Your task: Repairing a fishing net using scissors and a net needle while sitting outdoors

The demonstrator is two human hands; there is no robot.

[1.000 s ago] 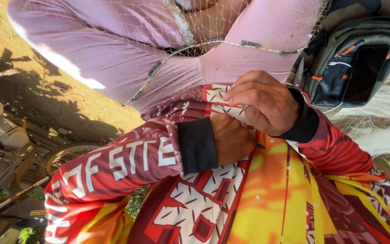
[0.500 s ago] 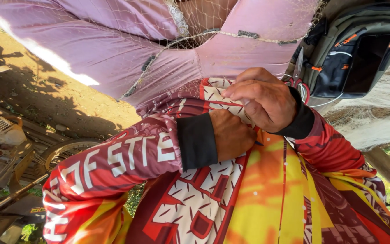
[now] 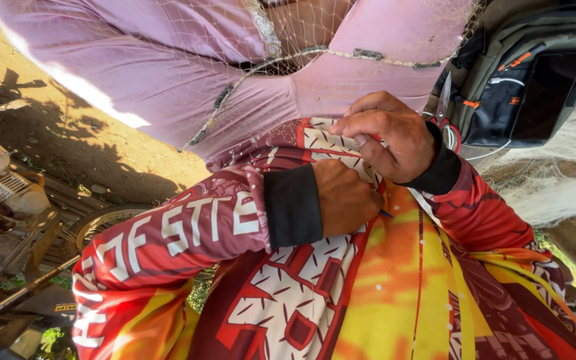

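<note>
A big pink cloth point(image 3: 188, 73) under a thin fishing net point(image 3: 288, 47) hangs above, the right hand point(image 3: 388, 137) pinches the net with bent fingers, and the left hand point(image 3: 345, 197) is closed around a small blue tool point(image 3: 385, 213).

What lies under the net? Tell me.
Under the net a pale purple cloth shows through the mesh. The right hand pinches net strands above the left hand. What the left hand's fingers hold is mostly hidden; only a blue tip pokes out.
</note>
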